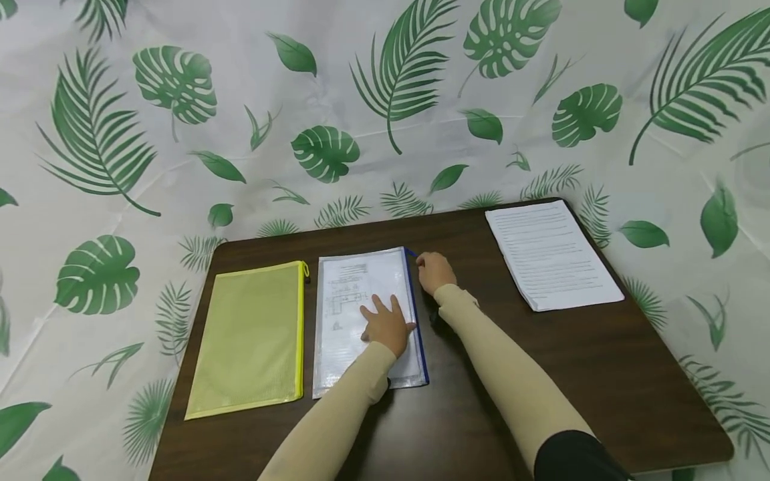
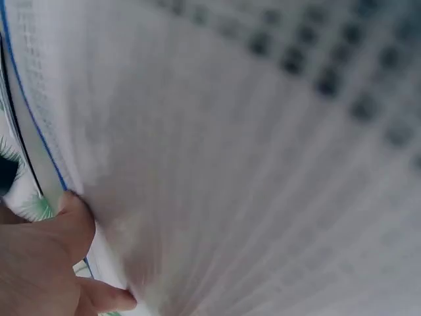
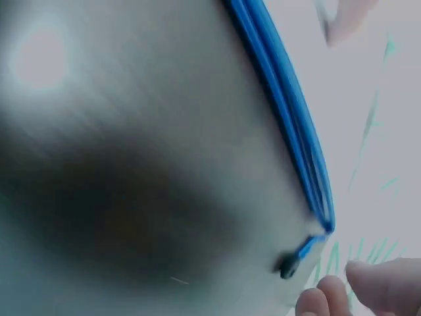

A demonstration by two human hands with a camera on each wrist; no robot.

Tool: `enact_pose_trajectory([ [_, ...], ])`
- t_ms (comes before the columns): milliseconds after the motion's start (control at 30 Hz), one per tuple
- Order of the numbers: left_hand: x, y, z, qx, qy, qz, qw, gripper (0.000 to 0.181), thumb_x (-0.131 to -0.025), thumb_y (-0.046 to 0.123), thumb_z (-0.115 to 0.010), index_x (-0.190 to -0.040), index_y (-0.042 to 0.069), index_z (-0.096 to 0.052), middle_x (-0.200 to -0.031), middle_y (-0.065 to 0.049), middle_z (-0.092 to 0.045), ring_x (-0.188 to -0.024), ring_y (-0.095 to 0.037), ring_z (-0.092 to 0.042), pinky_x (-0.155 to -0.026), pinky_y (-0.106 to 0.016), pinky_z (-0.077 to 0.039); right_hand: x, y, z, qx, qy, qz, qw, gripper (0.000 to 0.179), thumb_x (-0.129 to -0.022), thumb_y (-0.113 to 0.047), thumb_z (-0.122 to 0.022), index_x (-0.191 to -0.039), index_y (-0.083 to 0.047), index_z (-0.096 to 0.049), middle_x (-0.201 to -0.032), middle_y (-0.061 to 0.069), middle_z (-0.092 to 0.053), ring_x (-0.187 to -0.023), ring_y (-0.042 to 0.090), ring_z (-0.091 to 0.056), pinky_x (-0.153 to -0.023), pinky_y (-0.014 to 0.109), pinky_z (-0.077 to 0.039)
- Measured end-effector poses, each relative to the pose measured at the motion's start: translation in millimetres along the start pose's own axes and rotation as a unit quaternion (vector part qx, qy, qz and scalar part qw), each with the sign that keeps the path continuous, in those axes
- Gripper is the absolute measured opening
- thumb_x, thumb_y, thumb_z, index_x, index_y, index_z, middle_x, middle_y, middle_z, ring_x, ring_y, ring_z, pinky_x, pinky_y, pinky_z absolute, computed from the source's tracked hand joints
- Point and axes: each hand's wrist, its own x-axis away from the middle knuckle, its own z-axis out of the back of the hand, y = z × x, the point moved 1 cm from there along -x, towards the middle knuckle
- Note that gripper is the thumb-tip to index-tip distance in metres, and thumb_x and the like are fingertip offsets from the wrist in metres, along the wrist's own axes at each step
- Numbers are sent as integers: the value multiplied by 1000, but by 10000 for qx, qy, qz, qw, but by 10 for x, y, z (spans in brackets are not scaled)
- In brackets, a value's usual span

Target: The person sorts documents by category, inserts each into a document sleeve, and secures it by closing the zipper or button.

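A clear zip folder (image 1: 343, 347) with a blue zipper edge lies on the table, printed paper showing through it. My left hand (image 1: 387, 327) rests on it with fingers spread, the thumb reaching the blue edge. In the left wrist view, the thumb and a finger of the left hand (image 2: 52, 263) touch the sheet's surface. Close to the folder's top right corner is my right hand (image 1: 436, 272), its fingers loosely bent. The right wrist view shows the dark zipper pull (image 3: 288, 264) on a blue cord, apart from the right hand's fingertips (image 3: 332, 289).
To the left lies a yellow mesh zip folder (image 1: 246, 341) with its zipper on the right side. A stack of printed paper (image 1: 553, 257) sits at the back right. The dark brown table (image 1: 631, 381) meets a leaf-patterned cloth (image 1: 240, 133) behind it.
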Motion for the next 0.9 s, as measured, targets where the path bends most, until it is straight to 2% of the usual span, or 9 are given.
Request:
enact_pose_trajectory([
  [133,40,11,-14,-281,210,28,9994,82,-95,70,-45,-161,22,-33,-160,-24,-33,-138,-53,-41,-60,-52,-60,-393,-25,-15,466,-135,301,9984,33,-99,-2,-62,-131,4,-63,-129,25,-61,-119,42,-58,-99,50,-50],
  [267,70,7,-48,-272,327,91,9991,82,-94,72,-47,-160,25,-36,-160,-21,-36,-138,-50,-42,-59,-53,-59,-643,-69,-119,1094,-486,535,9914,35,-97,0,-62,-131,8,-60,-130,29,-59,-122,46,-55,-100,52,-49],
  [400,33,-44,-49,-445,413,160,9980,82,-94,73,-45,-160,26,-35,-159,-21,-36,-138,-49,-42,-59,-53,-59,-827,-163,-212,1401,-624,329,9876,31,-97,3,-58,-127,10,-59,-122,31,-61,-113,47,-60,-91,54,-54],
  [500,36,-14,-35,-612,485,149,9968,82,-94,74,-43,-160,27,-35,-159,-20,-37,-138,-49,-43,-58,-52,-59,-872,-149,-192,1312,-521,-82,9900,35,-97,3,-55,-132,12,-54,-116,33,-64,-102,48,-65,-82,55,-57],
  [600,23,-4,-21,-715,453,155,9963,82,-94,74,-40,-161,27,-33,-159,-21,-36,-138,-50,-43,-58,-52,-60,-918,-155,-184,1447,-614,-186,9874,39,-99,2,-53,-136,16,-49,-113,34,-66,-95,46,-68,-77,55,-58],
  [733,10,-16,-25,-791,380,121,9961,82,-94,74,-38,-161,27,-32,-159,-21,-36,-137,-50,-43,-58,-51,-60,-958,-192,-168,1853,-1179,21,9756,31,-100,2,-50,-127,15,-59,-117,31,-67,-101,43,-67,-84,53,-56],
  [833,17,-30,-51,-758,476,136,9959,81,-94,74,-40,-160,27,-34,-158,-21,-38,-136,-49,-46,-57,-51,-60,-953,-232,-92,1627,-1673,-60,9724,27,-99,5,-48,-120,12,-64,-124,29,-65,-103,39,-64,-84,47,-54],
  [900,45,-27,-80,-696,582,142,9958,81,-93,74,-42,-159,27,-37,-157,-21,-40,-135,-49,-47,-58,-51,-60,-916,-241,-8,1281,-1920,-230,9727,28,-97,9,-46,-120,12,-62,-124,28,-64,-96,35,-60,-76,42,-51],
])
